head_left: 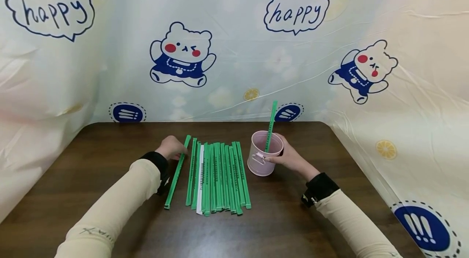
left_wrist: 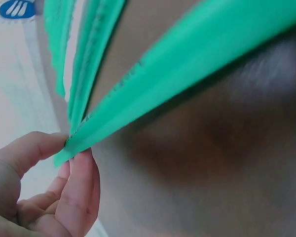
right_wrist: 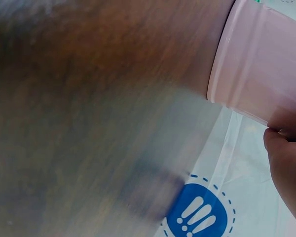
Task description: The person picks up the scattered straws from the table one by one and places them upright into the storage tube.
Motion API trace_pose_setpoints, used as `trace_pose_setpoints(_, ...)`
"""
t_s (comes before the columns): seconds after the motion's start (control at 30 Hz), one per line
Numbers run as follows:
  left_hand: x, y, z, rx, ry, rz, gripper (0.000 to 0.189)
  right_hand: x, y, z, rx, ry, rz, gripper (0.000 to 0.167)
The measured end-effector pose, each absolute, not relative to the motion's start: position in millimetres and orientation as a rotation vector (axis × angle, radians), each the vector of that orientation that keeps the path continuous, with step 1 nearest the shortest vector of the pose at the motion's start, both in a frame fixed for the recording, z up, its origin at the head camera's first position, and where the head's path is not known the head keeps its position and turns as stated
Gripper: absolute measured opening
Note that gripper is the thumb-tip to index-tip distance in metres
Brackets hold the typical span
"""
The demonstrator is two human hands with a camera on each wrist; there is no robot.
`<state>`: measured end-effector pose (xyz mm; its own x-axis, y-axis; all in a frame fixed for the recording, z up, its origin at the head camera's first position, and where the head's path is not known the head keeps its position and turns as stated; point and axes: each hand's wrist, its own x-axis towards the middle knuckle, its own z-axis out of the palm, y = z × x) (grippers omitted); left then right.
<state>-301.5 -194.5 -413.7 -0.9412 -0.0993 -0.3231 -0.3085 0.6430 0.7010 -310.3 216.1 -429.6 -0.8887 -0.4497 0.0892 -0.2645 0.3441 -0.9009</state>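
My left hand (head_left: 171, 147) pinches the far end of a green wrapped straw (head_left: 176, 178) between thumb and fingers, left of the row. In the left wrist view that straw (left_wrist: 153, 89) runs from the fingertips toward the camera, with dark print along it. Beside it several green wrapped straws (head_left: 220, 176) lie side by side, one white wrapped straw (head_left: 200, 180) among them. My right hand (head_left: 291, 158) grips the right side of a small pink bucket (head_left: 257, 167). One green straw (head_left: 271, 123) leans upright inside the bucket. In the right wrist view the bucket (right_wrist: 259, 59) partly hides that hand.
The brown wooden table (head_left: 212, 237) has rounded far corners. Behind it and along the sides hangs a pale printed cloth (head_left: 234, 46) with cartoon bears and lettering. The bucket stands just right of the straw row.
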Motion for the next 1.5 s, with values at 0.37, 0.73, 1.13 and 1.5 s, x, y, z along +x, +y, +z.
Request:
trace_pose_setpoints(0.37, -312, -210, -382, -0.122, 2.635, 1.36, 0.048, -311, 217, -431, -0.688, 2.424, -1.592, 0.09)
trace_pose_setpoints(0.73, -322, -194, -327, 0.057, 2.712, 1.505, 0.042, -311, 216, -431, -0.691, 2.433, -1.576, 0.089)
trace_pose_setpoints(1.13, -330, -147, -266, 0.21, 2.84, 1.619, 0.036, -309, 218, -429, -0.705, 2.451, -1.562, 0.09)
trace_pose_setpoints(1.5, -328, -101, -236, 0.245, 2.837, 1.76, 0.037, -309, 217, -432, -0.704, 2.49, -1.542, 0.091)
